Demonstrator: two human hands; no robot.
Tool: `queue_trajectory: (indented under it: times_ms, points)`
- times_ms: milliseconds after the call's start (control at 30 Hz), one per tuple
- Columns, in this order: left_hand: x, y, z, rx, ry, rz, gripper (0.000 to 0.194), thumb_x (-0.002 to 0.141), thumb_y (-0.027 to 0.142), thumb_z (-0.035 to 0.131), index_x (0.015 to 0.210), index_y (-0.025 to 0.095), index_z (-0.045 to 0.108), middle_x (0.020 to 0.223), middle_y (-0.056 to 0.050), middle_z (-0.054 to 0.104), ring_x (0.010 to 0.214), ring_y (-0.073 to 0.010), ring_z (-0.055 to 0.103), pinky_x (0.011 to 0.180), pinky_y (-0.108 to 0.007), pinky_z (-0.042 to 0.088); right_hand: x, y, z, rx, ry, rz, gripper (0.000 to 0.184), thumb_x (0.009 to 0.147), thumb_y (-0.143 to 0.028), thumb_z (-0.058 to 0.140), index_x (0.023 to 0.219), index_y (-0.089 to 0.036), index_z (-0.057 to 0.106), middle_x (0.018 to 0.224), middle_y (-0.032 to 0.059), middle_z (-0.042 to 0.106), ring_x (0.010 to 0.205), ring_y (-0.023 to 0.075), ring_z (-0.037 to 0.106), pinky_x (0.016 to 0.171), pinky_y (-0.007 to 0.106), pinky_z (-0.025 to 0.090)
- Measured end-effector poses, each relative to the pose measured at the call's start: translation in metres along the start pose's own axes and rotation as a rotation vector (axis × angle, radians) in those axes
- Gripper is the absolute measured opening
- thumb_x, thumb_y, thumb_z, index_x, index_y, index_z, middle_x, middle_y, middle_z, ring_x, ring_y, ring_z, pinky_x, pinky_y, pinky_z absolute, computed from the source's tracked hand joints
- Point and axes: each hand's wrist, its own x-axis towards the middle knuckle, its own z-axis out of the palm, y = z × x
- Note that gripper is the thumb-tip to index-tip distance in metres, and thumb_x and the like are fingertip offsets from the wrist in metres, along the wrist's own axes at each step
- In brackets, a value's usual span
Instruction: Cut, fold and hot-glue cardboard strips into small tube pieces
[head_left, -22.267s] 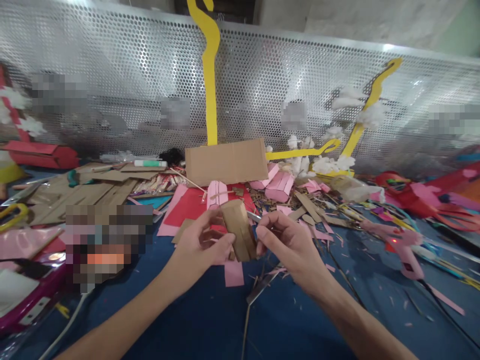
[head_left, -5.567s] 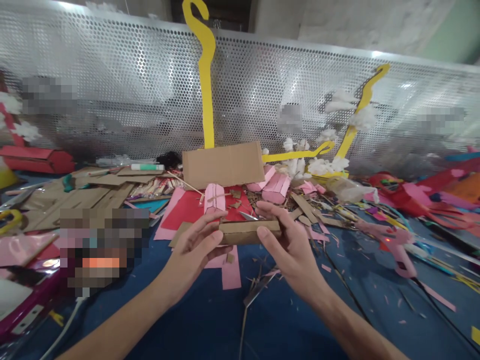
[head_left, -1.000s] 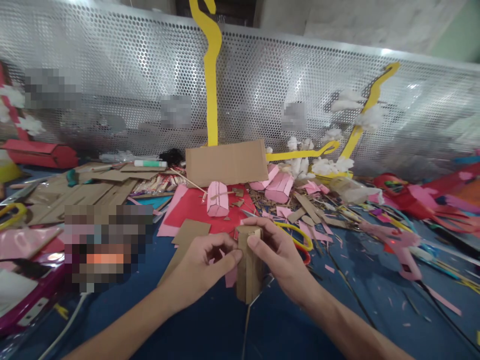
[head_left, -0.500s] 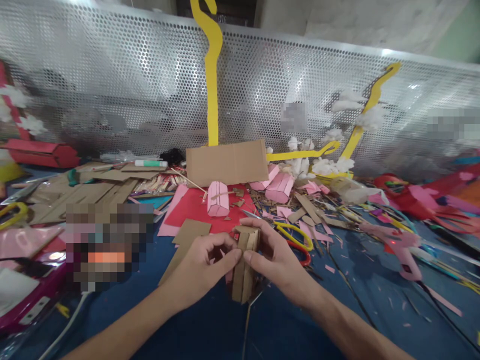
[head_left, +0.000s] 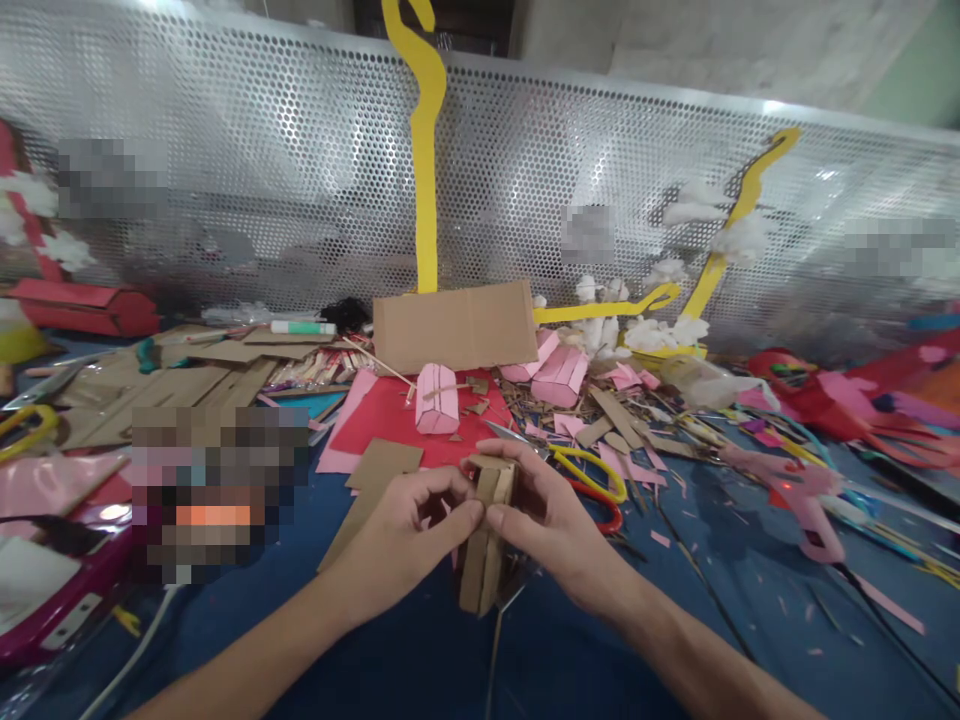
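Note:
Between my two hands is a small folded cardboard piece (head_left: 480,570), its narrow edges turned up towards me. My left hand (head_left: 420,530) grips its left side, with the thumb pressed near the middle seam. On the other side, my right hand (head_left: 547,510) is closed around it, thumb on the front and fingers curled behind the top. A bit of pink shows by the left fingers. Just beyond my right hand lie scissors with yellow and red handles (head_left: 600,470). Behind the hands, a pink paper box (head_left: 437,400) rests on a red sheet (head_left: 375,420).
A pink glue gun (head_left: 795,490) lies at right, its tip pointing left. Cardboard strips (head_left: 165,400) are piled at left. A cardboard box (head_left: 457,325) with a tall yellow hook shape (head_left: 425,180) stands before the perforated metal screen (head_left: 300,150). Paper scraps litter the blue table (head_left: 375,660).
The cardboard piece has tilted slightly, its lower end shifting a little to the left and down. Both hands keep their hold in nearly the same place.

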Motion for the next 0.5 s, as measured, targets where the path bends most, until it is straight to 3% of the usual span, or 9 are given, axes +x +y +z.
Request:
queue_trajectory:
  times_ms: [500]
  points:
    - [-0.0017,0.0027,-0.0020,0.149,0.030,0.005,0.025,0.099,0.036,0.061,0.081,0.019,0.061,0.066,0.002,0.057,0.061,-0.0139,0.048,0.058,-0.027,0.034,0.0007,0.0016,-0.0004,-0.043,0.039,0.000,0.046,0.090,-0.031,0.076,0.131,-0.025,0.057,0.106,0.0026,0.065,0.097,0.0177,0.064,0.089,0.031,0.054]
